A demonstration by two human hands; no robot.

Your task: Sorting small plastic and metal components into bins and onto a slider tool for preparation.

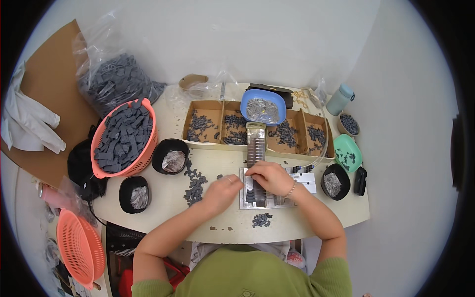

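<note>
A metal jig (242,202) with a row of slots lies at the middle of the table. Close against its left edge is my left hand (223,193), its fingers pinched together; whatever they hold is hidden. Bent over the top of the jig, my right hand (271,177) has its fingertips drawn together near the jig's left side, and I cannot make out what is in them. Between and beyond the hands, a metal track (256,148) lined with thin pins runs up to a blue bowl (262,94) of small metal pins. Small grey plastic pieces (262,221) lie in front of the jig.
A divided cardboard tray (208,145) of grey parts stands behind. To the left are black bowls (129,203) and a pink basket (148,158) heaped with grey pieces. At right sit another black bowl (341,171), a green bowl (354,143) and a bottle (340,100).
</note>
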